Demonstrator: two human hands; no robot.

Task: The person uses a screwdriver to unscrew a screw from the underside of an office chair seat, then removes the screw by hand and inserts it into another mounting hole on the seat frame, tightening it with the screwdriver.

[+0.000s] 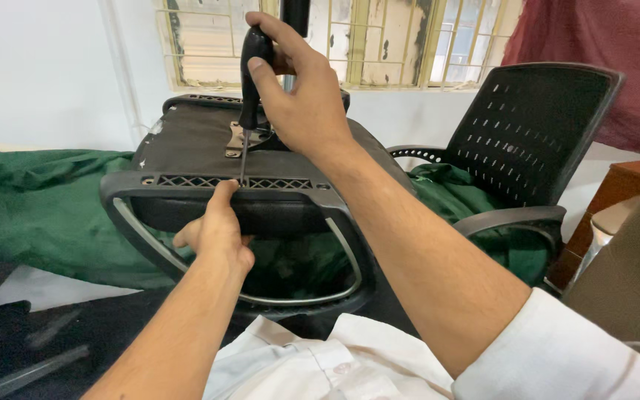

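An upturned black office chair seat (194, 141) lies on a green cloth, its backrest frame (298, 200) facing me. My right hand (301, 96) grips the black handle of a screwdriver (250, 74) held upright; its thin shaft points down onto the frame's latticed top edge. My left hand (216, 233) holds that frame edge, thumb up beside the screwdriver tip. A metal bracket (237, 141) sits on the seat underside behind the shaft.
A second black mesh office chair (535, 133) stands upright at the right with green cloth on its seat. The green cloth (38, 207) covers the surface at left. A barred window (379, 37) is behind. A wooden piece of furniture (624, 185) stands far right.
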